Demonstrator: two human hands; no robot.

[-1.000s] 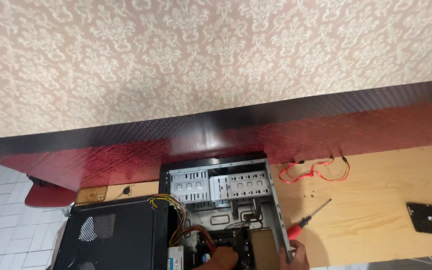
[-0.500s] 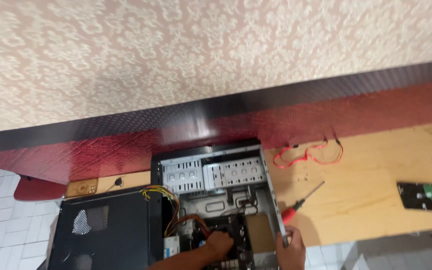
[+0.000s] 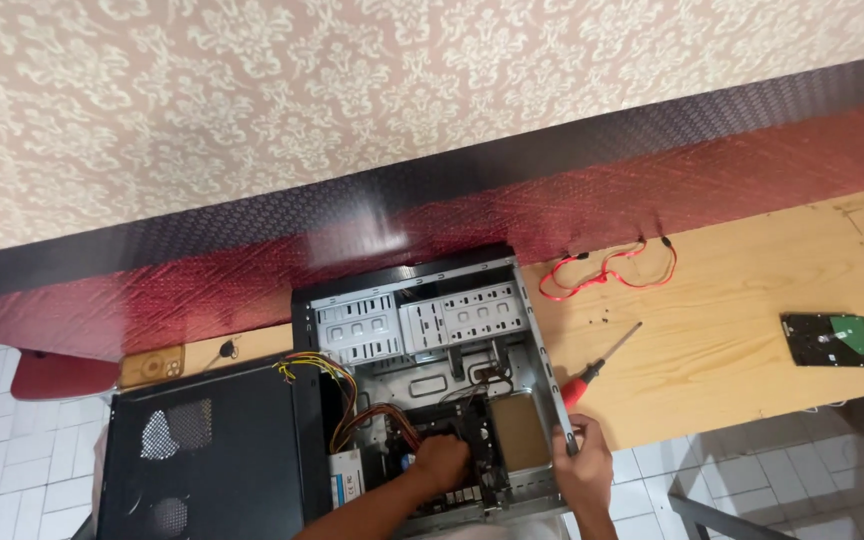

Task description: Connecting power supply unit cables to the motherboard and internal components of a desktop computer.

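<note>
Right hand (image 3: 582, 462) is clamped on the side rail of the open PC case (image 3: 422, 380) at lower centre, left hand (image 3: 439, 460) curled down among the cables inside, can't tell what it's gripping, with a red screwdriver (image 3: 592, 368), red cable (image 3: 607, 268) and hard drive (image 3: 830, 339) lying on the wooden table (image 3: 732, 330) to the right.

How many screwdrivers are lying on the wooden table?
1. The red-handled screwdriver lies on the wooden table, right beside the open computer case, just above the right hand gripping the case's edge. Others could be hidden out of view.
</note>
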